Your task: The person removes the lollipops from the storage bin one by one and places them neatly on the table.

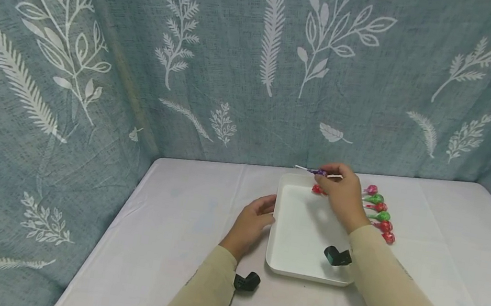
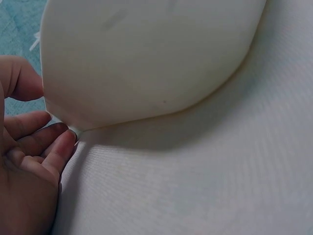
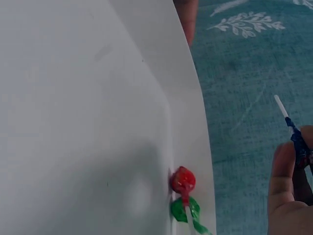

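Note:
In the head view my right hand (image 1: 345, 194) pinches a lollipop in a dark purple wrapper (image 1: 319, 172), its white stick pointing left, above the far edge of a white rectangular tray (image 1: 304, 236). The right wrist view shows the same lollipop (image 3: 299, 142) between thumb and fingers. Inside the tray, against its far wall, lie a red lollipop (image 3: 183, 180) and a green one (image 3: 182, 210). My left hand (image 1: 250, 226) rests at the tray's left side, its loosely bent fingers (image 2: 34, 125) touching the outside of the wall.
A column of red, green and pink lollipops (image 1: 379, 215) lies on the white-covered table (image 1: 188, 218), just right of the tray and partly hidden by my right arm. A blue-green leaf-patterned curtain (image 1: 222, 54) hangs behind the table and along its left side.

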`<state>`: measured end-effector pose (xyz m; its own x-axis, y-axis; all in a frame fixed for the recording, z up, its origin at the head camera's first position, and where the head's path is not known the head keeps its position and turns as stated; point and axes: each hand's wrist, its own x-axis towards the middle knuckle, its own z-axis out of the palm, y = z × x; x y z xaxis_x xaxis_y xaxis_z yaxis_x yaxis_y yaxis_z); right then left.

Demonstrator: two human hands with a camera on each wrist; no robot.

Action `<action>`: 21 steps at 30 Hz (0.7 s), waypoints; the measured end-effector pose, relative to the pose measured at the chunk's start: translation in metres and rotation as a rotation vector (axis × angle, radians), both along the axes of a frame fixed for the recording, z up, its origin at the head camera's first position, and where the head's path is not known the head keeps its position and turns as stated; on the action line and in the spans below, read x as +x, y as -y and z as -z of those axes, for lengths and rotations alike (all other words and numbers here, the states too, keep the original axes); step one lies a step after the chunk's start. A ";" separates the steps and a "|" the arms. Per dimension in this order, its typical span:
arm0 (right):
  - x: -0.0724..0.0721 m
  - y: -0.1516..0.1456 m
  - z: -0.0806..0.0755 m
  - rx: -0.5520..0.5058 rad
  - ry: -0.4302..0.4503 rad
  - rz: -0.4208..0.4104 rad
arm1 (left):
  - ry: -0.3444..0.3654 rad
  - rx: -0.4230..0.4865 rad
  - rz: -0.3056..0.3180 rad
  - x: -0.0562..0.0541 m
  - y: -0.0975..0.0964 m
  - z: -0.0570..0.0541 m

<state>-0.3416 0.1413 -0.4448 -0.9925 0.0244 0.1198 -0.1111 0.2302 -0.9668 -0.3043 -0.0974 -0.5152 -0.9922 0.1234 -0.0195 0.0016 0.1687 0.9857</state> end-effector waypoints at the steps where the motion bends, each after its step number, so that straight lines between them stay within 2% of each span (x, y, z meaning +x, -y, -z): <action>1: 0.001 -0.002 -0.001 0.001 0.004 -0.006 | 0.000 -0.005 -0.002 0.000 0.000 0.000; 9: 0.008 -0.016 0.000 0.033 -0.006 -0.008 | -0.001 -0.034 -0.014 0.004 0.000 -0.001; 21: 0.026 -0.032 -0.002 0.077 0.003 -0.007 | -0.018 -0.006 0.006 0.006 0.003 0.002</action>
<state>-0.3151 0.1730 -0.4428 -0.9930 0.0079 0.1179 -0.1100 0.3032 -0.9466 -0.2983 -0.1001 -0.5170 -0.9916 0.1293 -0.0023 0.0204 0.1745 0.9844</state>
